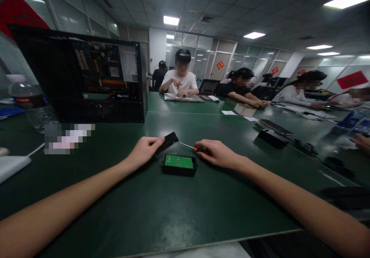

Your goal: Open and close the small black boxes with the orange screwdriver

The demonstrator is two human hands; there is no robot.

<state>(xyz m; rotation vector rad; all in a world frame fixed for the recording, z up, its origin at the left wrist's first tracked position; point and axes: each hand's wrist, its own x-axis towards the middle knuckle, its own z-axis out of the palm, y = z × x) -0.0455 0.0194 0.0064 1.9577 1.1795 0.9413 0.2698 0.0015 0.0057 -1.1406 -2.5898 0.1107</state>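
My left hand (146, 149) grips a flat black cover (169, 141) by its left end, holding it tilted above the table. In my right hand (215, 153) is a screwdriver (197, 148) with a red and dark handle. Its thin metal shaft points left, and the tip meets or comes very close to the cover's right corner. Just below and between both hands, an open black plastic case (179, 171) rests on the green table, with a green circuit board (179, 161) inside it.
An opened computer case (143, 84) stands at the left behind a water bottle (30, 100). Black parts (272, 138) and a small cardboard box (244, 110) lie to the right. Across the green table (173, 211), a person in a white shirt (187, 81) works; others sit at right.
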